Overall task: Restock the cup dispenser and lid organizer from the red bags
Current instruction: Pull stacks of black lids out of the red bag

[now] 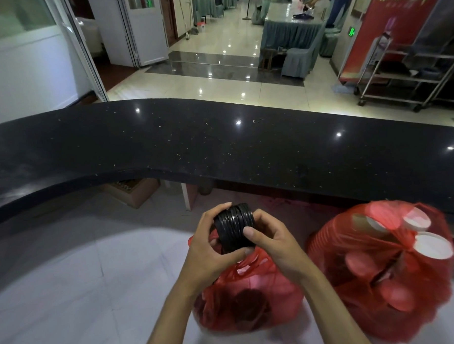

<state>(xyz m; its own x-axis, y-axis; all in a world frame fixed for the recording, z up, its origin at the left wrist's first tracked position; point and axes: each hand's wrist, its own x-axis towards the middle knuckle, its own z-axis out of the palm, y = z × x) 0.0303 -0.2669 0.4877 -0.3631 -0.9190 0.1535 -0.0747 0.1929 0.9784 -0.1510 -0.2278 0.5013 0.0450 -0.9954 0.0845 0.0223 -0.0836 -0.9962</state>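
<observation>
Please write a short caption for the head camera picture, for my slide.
Both hands, left and right, hold a stack of black lids above two red bags.

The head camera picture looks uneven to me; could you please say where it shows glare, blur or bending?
Head view: ceiling lights glint as bright spots on the black counter and the tiled floor beyond; the wide lens bows the counter's edge; the right red bag is smeared with blur, while the stack of black lids stays fairly sharp.

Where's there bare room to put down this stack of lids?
The black counter ahead lies bare along its whole visible length. The pale lower surface left of the left hand is open too. The right is crowded: two red bags sit close together.
</observation>
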